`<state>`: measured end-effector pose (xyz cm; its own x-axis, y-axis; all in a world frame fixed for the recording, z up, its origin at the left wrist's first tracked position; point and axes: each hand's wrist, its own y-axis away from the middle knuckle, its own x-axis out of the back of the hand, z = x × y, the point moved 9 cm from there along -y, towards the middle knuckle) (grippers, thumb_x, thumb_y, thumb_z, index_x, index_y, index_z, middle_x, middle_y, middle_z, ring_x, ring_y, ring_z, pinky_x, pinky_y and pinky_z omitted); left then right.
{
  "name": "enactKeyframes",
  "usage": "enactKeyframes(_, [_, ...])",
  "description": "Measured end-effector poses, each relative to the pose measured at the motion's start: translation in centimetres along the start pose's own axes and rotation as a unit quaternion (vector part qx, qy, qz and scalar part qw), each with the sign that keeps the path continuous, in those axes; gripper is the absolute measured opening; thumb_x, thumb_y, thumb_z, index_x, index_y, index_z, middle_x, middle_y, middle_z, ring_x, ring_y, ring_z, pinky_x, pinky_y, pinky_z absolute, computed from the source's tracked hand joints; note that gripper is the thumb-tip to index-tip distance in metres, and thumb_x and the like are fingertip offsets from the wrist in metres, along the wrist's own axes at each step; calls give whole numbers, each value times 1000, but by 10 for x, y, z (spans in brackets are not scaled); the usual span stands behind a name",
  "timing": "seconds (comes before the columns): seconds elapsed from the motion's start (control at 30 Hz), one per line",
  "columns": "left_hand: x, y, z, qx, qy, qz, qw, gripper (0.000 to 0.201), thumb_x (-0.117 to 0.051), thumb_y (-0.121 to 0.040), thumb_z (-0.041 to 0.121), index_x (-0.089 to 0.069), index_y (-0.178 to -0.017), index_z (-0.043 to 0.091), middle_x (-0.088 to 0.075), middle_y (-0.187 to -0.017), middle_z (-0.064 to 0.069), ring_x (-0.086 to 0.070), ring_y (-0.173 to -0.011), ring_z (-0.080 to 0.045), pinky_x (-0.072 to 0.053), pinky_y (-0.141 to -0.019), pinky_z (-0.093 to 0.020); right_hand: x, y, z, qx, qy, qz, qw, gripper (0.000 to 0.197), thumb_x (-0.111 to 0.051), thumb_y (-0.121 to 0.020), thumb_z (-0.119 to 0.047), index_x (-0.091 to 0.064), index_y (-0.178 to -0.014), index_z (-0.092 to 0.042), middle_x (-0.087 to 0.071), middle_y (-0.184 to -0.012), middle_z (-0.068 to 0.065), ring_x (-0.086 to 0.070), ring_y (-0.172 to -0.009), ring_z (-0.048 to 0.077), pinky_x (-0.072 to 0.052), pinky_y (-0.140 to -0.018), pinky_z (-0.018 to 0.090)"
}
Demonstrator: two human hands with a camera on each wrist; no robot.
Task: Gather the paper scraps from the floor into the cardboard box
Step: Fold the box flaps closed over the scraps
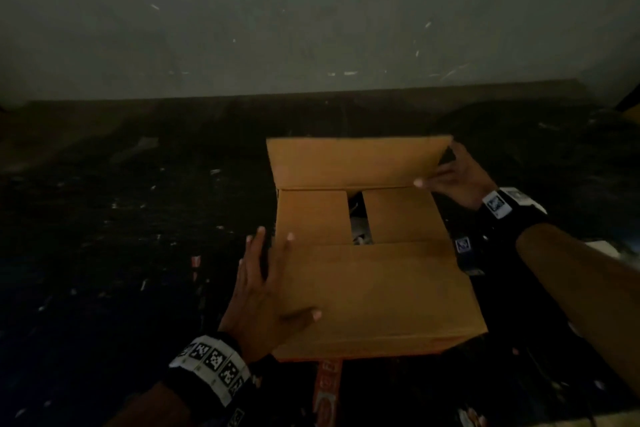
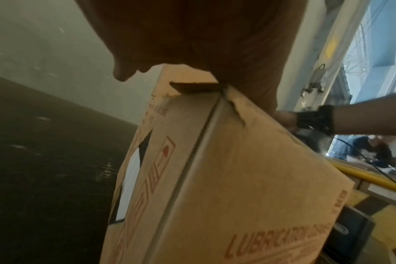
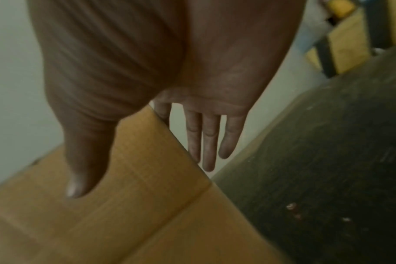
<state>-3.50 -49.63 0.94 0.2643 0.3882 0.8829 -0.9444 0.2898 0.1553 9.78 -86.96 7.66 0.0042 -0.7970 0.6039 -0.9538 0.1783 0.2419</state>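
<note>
A brown cardboard box (image 1: 374, 288) stands on the dark floor, with its near flap and both side flaps folded down. White scraps show through the gap (image 1: 360, 229) between the side flaps. My left hand (image 1: 277, 274) lies over the near left corner, thumb flat on the near flap and fingers straight along the left edge. My right hand (image 1: 443, 170) holds the half-raised far flap (image 3: 136, 178) at its right end, thumb on the inner face and straight fingers (image 3: 208, 142) behind it. Small pale paper scraps (image 1: 214, 171) dot the floor left of the box. The box side (image 2: 237, 178) carries red print.
A grey wall (image 1: 311, 28) rises just behind the box. An orange printed carton (image 1: 327, 388) lies on the floor at the box's near edge. In the left wrist view a yellow rail (image 2: 369, 176) and a black object (image 2: 350, 230) are to the right.
</note>
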Motion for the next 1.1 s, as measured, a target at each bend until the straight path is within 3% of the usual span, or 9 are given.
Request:
enactKeyframes(0.07, [11, -3, -5, 55, 33, -8, 998, 143, -70, -54, 88, 39, -139, 54, 48, -152, 11, 19, -151, -30, -5, -119, -59, -3, 28, 13, 12, 9, -25, 1000, 108, -89, -40, -66, -41, -134, -43, -58, -130, -6, -59, -117, 19, -49, -99, 48])
enactKeyframes(0.13, [21, -8, -3, 78, 50, -15, 996, 149, -76, -50, 84, 41, -137, 54, 40, -157, 9, 10, -153, -29, -6, -117, -61, -9, 54, 29, 5, 52, -51, 997, 98, -84, -40, -75, -47, -128, -51, -52, -137, -13, -53, -123, 16, -46, -103, 50])
enactKeyframes(0.27, [17, -26, -6, 84, 87, -61, 991, 144, -77, -54, 82, 40, -136, 59, 27, -164, 1, 3, -154, -34, -16, -115, -67, -36, 95, 62, -11, 172, -119, 978, 97, -68, -59, -80, -20, -142, -63, -21, -159, -8, -33, -140, 24, -35, -112, 51])
enactKeyframes(0.4, [-7, -32, -12, 94, 91, -138, 982, 126, -63, -67, 84, 39, -136, 60, 13, -168, -4, -12, -152, -39, -25, -114, -65, -65, 106, 88, -46, 209, -143, 966, 99, -58, -70, -81, 13, -138, -70, 9, -164, -8, -11, -149, 30, -20, -116, 57])
enactKeyframes(0.47, [-16, -28, -13, 91, 96, -155, 979, 118, -56, -73, 83, 40, -136, 58, 4, -169, -5, -22, -150, -38, -27, -117, -60, -74, 108, 96, -67, 211, -148, 964, 96, -53, -76, -80, 23, -134, -70, 4, -165, -2, -18, -148, 32, -23, -116, 57])
enactKeyframes(0.6, [-21, -26, -17, 95, 108, -147, 979, 112, -51, -74, 86, 42, -131, 63, 0, -169, -3, -25, -149, -37, -27, -118, -57, -78, 113, 95, -63, 222, -145, 962, 92, -47, -81, -79, 30, -132, -68, -11, -163, 7, -30, -142, 32, -27, -114, 53])
enactKeyframes(0.77, [-19, -23, -12, 111, 112, -134, 978, 112, -55, -79, 79, 36, -140, 56, -2, -169, -1, -25, -149, -37, -28, -116, -54, -78, 116, 94, -76, 237, -152, 956, 92, -45, -80, -80, 29, -132, -67, -8, -164, 7, -30, -142, 34, -28, -113, 55])
enactKeyframes(1.1, [-14, -21, -8, 103, 97, -132, 981, 110, -52, -76, 85, 37, -137, 61, -6, -169, -1, -33, -145, -38, -33, -114, -59, -76, 123, 85, -80, 229, -159, 957, 92, -45, -80, -80, 29, -133, -67, -10, -162, 9, -36, -139, 34, -32, -110, 52])
